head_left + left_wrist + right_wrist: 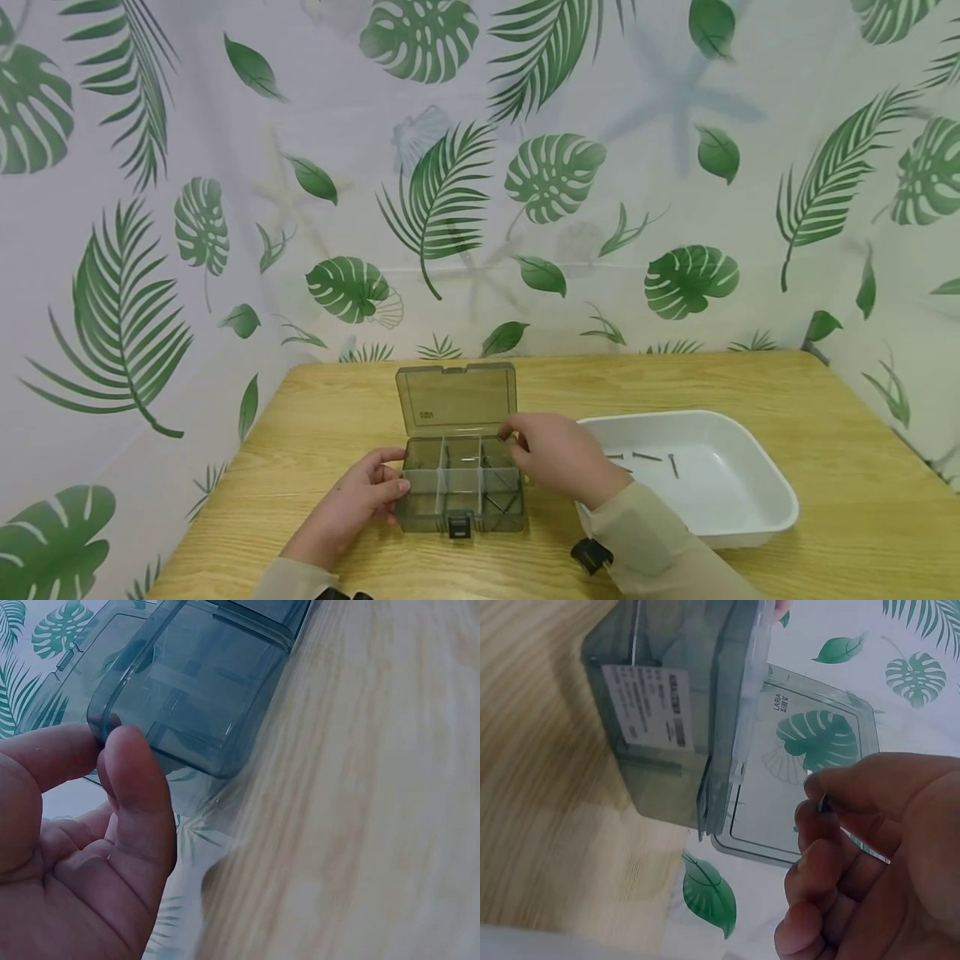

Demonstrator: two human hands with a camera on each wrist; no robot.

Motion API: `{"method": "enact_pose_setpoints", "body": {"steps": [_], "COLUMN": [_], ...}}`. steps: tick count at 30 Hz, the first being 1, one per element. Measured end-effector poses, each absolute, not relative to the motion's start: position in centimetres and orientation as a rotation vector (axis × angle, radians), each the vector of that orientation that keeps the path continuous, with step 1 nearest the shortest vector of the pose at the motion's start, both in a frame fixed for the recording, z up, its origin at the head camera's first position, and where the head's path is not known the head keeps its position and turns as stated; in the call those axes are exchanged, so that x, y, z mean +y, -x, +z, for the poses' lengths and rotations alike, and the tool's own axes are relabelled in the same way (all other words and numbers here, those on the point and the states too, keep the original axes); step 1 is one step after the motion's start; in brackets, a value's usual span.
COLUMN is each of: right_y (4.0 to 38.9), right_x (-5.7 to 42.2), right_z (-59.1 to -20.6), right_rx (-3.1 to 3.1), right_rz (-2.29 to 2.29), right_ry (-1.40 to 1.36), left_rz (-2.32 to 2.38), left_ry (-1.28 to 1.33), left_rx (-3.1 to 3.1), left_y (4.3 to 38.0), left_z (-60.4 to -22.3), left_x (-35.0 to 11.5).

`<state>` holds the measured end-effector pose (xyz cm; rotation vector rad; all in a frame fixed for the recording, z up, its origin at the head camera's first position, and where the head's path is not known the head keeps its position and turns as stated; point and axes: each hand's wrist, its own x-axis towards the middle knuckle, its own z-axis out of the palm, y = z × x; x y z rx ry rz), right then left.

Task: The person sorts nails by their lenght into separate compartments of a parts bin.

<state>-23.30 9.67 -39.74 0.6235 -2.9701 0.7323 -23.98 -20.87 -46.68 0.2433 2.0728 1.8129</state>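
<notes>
On L edge of box point(459, 481), L hand point(360, 497) grips w/ bent fingers + thumb. By box's back-R corner, R hand point(558, 454) pinches 1 metal pc point(824, 803), prob. light, stiff, slick; best held mid-length, 2 fingertips. Far R, tray point(723, 487) w/ screws point(646, 456).

One divided box point(461, 481), nearer left edge of worktop point(337, 400); my left hand point(364, 493) gripping, right hand point(558, 454) over far-right corner. One white tray point(716, 500), screws point(647, 457) inside, nearer right edge.

The translucent grey divided box point(459, 481) stands open; a metal piece point(823, 803) is pinched near its right rear corner.
</notes>
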Motion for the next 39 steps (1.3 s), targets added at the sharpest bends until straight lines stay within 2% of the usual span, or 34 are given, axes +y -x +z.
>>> {"method": "enact_pose_setpoints", "body": {"steps": [20,31,39], "right_y": [23.9,22.6,22.0], "right_x": [9.2,11.9,15.9], "right_z": [-40.1,-39.6,-39.7], "right_rx": [-2.997,-3.006,-3.055], "right_rz": [0.697,0.677,0.704], "right_ry": [-0.593,-0.531,-0.483], "left_rz": [1.81,1.83,1.82], "left_ry": [-0.24,-0.248,-0.241], "left_rx": [2.081,2.064,2.069], "left_y": [24.0,23.9,24.0], "left_z": [-46.8,-46.7,-46.7], "left_x": [-21.1,-21.1,-21.0]}}
